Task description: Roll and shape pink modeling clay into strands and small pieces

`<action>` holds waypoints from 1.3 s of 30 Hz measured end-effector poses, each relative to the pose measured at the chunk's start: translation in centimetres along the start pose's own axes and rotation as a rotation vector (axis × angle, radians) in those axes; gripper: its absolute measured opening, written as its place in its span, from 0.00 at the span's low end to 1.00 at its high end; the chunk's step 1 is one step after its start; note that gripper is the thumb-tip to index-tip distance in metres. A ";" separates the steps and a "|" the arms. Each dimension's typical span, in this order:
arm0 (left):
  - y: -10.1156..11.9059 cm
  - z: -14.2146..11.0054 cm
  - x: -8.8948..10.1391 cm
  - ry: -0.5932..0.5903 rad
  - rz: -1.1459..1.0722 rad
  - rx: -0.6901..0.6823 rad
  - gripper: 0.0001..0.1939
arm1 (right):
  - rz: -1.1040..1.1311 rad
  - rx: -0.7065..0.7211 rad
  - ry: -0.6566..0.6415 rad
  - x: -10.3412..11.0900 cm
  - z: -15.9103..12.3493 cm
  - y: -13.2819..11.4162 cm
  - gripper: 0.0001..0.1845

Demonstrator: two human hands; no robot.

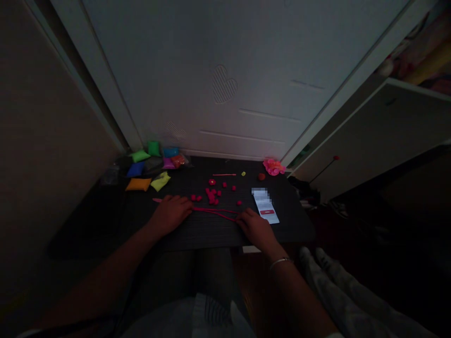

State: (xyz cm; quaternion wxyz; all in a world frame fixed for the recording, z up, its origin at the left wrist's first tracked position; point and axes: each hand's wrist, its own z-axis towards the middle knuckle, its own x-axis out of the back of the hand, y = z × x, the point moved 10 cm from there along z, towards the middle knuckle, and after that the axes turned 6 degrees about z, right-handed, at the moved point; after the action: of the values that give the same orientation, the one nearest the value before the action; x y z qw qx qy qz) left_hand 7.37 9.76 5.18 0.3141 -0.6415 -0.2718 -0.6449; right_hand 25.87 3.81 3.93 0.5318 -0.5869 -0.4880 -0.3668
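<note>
Two thin pinkish-red clay strands point(214, 211) run side by side just above or on the dark table, spreading slightly apart toward the right. My left hand point(172, 214) has its fingers closed over their left end. At the right end, the bent fingers of my right hand point(254, 226) pinch the strands. Beyond them lies a cluster of red clay lumps point(212, 195), with several small loose pieces around it. A small red clay flower point(212, 181) with a pale centre sits behind the cluster. A pink flat tool point(157, 200) pokes out beside my left hand.
Coloured clay packets point(138, 184) crowd the table's left rear. A lit phone point(265, 205) lies beside my right hand. Behind it are a reddish ball point(261, 176) and a pink ruffled object point(274, 166). A thin pink stick point(224, 174) lies near the white panel point(197, 112). Another person's legs point(338, 277) show at right.
</note>
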 end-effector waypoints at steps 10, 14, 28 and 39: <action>-0.4 0.3 -0.3 -0.010 -0.050 0.038 0.10 | -0.007 0.004 0.005 0.0 -0.1 0.0 0.12; -0.2 0.4 -0.2 -0.009 -0.033 0.033 0.09 | -0.001 0.005 0.003 0.0 0.0 0.1 0.13; -0.2 0.6 -0.7 -0.041 -0.028 -0.009 0.11 | 0.002 0.029 0.032 0.0 -0.2 0.1 0.12; -0.1 0.9 -1.0 -0.098 -0.047 0.020 0.11 | -0.012 0.036 0.044 0.0 -0.2 0.2 0.12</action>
State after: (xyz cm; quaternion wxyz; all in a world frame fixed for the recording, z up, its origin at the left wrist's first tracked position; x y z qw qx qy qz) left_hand 7.87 10.61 4.24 0.2915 -0.6627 -0.3081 -0.6172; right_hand 26.04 3.59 3.91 0.5505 -0.5661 -0.4863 -0.3741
